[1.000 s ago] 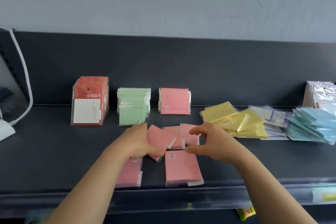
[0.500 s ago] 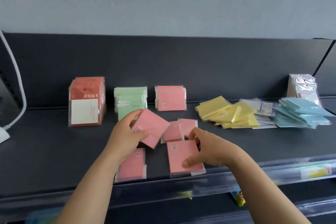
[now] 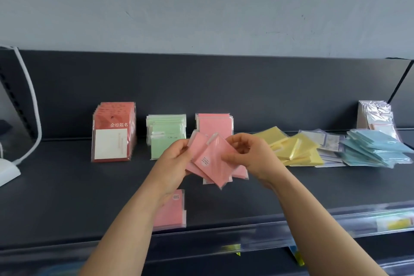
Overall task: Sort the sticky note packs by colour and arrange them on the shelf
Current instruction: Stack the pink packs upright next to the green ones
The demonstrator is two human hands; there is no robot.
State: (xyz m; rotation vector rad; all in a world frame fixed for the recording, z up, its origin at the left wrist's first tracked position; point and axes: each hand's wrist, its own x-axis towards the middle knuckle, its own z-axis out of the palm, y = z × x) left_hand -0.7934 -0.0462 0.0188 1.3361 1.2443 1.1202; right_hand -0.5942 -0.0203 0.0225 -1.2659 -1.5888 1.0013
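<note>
I'm gathering pinks: my left hand [image 3: 177, 159] and right hand [image 3: 248, 157] hold a fan of pink packs [image 3: 212, 163] at frame centre, fingers [image 3: 240, 142] clamped on its edges. Next, I'd square them, then collect the stray pack [image 3: 171, 210] lying lower centre on the shelf [image 3: 67, 186].

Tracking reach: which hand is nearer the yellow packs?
Right. The right hand is left of the yellow packs; the left hand is farther left, by the green packs. Both grip pink packs.

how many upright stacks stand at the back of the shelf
4: red-and-white card packs far left, pale green wrapped note packs beside them, pink wrapped note packs centre, glossy whitish wrapped packs far right.
</note>
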